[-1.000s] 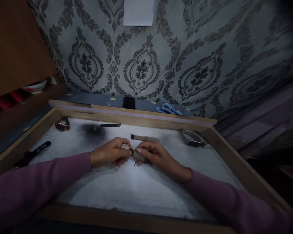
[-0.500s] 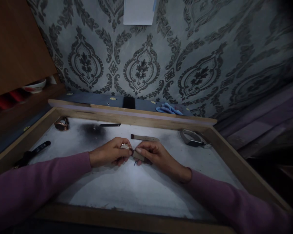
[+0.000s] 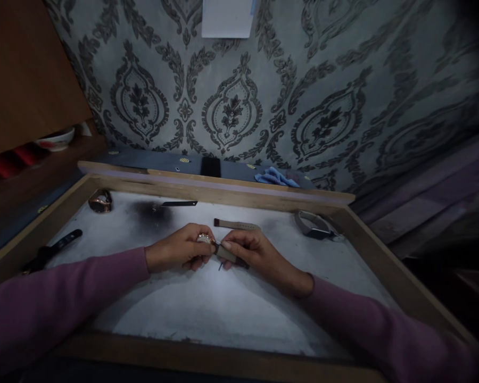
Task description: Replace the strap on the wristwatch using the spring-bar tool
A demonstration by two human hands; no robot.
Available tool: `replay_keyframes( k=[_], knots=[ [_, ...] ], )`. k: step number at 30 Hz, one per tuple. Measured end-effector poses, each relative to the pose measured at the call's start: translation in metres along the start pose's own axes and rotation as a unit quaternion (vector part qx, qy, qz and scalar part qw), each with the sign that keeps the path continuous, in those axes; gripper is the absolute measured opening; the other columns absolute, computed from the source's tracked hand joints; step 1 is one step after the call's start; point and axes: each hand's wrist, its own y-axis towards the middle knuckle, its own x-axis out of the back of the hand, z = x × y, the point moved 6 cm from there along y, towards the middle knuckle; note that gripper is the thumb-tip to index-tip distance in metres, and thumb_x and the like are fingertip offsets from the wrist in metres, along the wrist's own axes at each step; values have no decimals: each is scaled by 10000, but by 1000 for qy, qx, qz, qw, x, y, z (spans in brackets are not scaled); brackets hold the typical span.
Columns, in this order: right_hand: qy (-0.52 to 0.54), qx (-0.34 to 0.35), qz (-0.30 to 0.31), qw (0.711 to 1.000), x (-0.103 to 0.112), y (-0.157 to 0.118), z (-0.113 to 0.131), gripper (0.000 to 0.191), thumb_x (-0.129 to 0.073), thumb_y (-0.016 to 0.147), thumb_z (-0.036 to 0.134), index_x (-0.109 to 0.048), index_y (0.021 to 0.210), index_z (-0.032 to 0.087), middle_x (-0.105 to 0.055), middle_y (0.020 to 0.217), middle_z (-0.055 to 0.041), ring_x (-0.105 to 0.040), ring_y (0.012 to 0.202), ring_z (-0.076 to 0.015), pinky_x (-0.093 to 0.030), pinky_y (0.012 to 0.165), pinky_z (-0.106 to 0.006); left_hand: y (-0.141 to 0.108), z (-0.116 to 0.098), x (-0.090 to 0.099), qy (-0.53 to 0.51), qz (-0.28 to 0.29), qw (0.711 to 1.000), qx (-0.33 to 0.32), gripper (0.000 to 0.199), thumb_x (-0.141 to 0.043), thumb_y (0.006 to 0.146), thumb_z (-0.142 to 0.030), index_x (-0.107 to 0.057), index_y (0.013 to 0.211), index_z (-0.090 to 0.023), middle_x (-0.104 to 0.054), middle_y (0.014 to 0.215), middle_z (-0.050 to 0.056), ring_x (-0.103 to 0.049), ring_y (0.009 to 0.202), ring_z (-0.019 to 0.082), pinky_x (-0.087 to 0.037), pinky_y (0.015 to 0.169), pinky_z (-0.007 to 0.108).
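Near the middle of the white-bottomed wooden tray, my left hand (image 3: 187, 247) is closed on a round watch case (image 3: 203, 239) with a gold-coloured rim. My right hand (image 3: 252, 249) pinches a brown-and-tan watch strap (image 3: 225, 254), whose end meets the edge of the case. Whether strap and case are joined cannot be made out between the fingertips. A thin dark piece pokes out below the right fingers, too small to name. Just beyond the hands lies a second strap piece (image 3: 237, 224), tan with a row of holes.
Wooden walls (image 3: 219, 187) border the tray. Inside lie a rose-gold watch (image 3: 100, 201), a dark-strapped watch (image 3: 51, 251), a narrow black blade (image 3: 179, 204) and a grey-banded watch (image 3: 314, 226). Behind the tray are a black phone-like object (image 3: 211, 167) and a blue cloth (image 3: 275, 177).
Both hands stay almost in place. At the joint between case and strap the fingertips and strap end have shifted very slightly.
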Motion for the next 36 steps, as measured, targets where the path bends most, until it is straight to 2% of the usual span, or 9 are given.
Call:
replay_keyframes(
  k=[4, 13, 19, 26, 36],
  knots=[
    [-1, 4, 4, 1000, 1, 1, -2, 367, -582, 864, 486, -639, 781, 133, -663, 582, -26, -446, 432, -66, -307, 437, -208, 1, 2, 1, 0, 1, 1000, 0, 137, -558, 759, -277, -461, 774, -181, -499, 514, -78, -410, 383, 53, -262, 360, 173],
    [-5, -11, 3, 1000, 2, 0, -3, 368, -590, 861, 482, -651, 796, 125, -664, 594, -33, -483, 467, -75, -330, 456, -196, 0, 2, 1, 5, -1, 1000, 3, 134, -562, 766, -275, -467, 778, -181, -504, 516, -78, -416, 378, 52, -261, 362, 174],
    [-21, -10, 4, 1000, 3, 1, -4, 391, -584, 855, 508, -645, 796, 126, -657, 575, -29, -421, 431, -65, -305, 436, -197, 0, -1, 1, 10, -2, 1000, 1, 134, -555, 754, -276, -461, 764, -181, -502, 518, -78, -413, 381, 52, -266, 357, 169],
    [-40, -11, 8, 999, 2, 1, 0, 413, -567, 861, 519, -651, 802, 119, -664, 583, -38, -424, 433, -68, -314, 440, -201, 0, 1, 1, 5, 1, 1000, -6, 167, -572, 735, -304, -468, 771, -178, -509, 532, -72, -423, 389, 54, -277, 359, 166],
    [-60, -3, 8, 998, 3, 0, -2, 352, -546, 892, 449, -663, 821, 124, -672, 594, -39, -421, 448, -71, -320, 448, -204, 0, 0, 0, 14, 4, 1000, -3, 143, -561, 750, -288, -469, 760, -179, -511, 532, -69, -427, 391, 54, -282, 366, 168]
  ],
)
